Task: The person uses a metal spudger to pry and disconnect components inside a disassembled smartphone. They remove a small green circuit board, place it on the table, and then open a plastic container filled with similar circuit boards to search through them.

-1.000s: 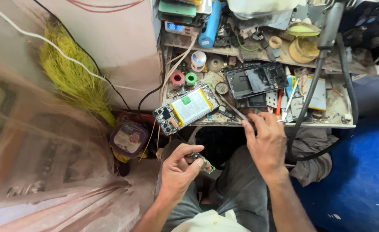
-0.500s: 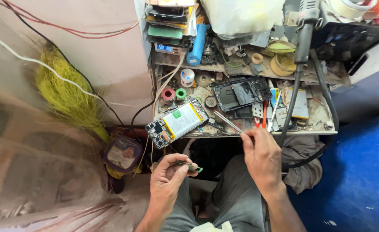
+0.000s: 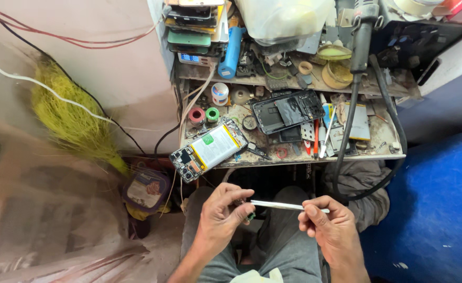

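The left hand [image 3: 220, 217] is pinching a tiny green part [image 3: 251, 215] while the right hand [image 3: 331, 225] is gripping tweezers [image 3: 286, 205] whose tips are meeting it; a slip could flick it down between the knees, below the bench [image 3: 294, 160].

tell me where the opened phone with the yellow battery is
In the head view, the opened phone lies at the workbench's front left corner, just below the red and green rolls.

An opened phone [image 3: 208, 149] lies at the bench's seven o'clock corner, its battery label white with a green tag. At eleven o'clock a small blue lit screen [image 3: 191, 57] glows under stacked phones [image 3: 195, 23].
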